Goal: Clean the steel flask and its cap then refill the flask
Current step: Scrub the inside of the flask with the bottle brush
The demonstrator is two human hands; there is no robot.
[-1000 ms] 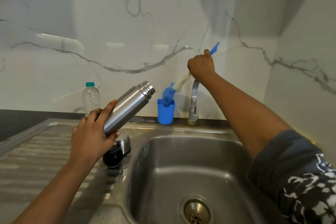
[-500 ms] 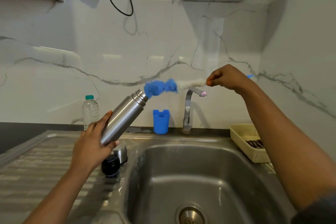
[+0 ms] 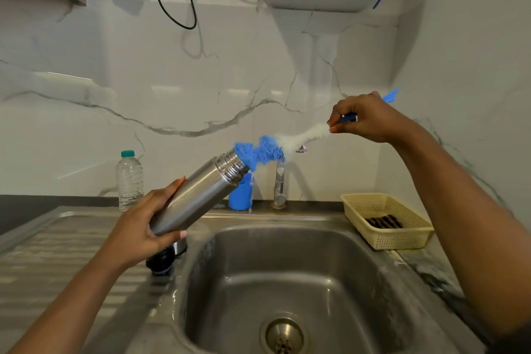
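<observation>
Gripping the lower body of the cylindrical brushed-steel flask (image 3: pixel 201 192), the left hand (image 3: pixel 138 227) wraps fingers and thumb round it. It holds the flask tilted, open mouth up and to the right, above the left rim of the stainless steel sink (image 3: pixel 287 223). The right hand (image 3: pixel 370 121) pinches the blue handle of a long bottle brush with white and blue bristles (image 3: pixel 260 152), whose blue tip touches the flask mouth. The flask looks rigid and probably light if empty. Its smooth wall would likely be slippery when wet, so a full wrap near the base seems the soundest hold. Its round black cap (image 3: pixel 161 261) lies just under the left hand.
</observation>
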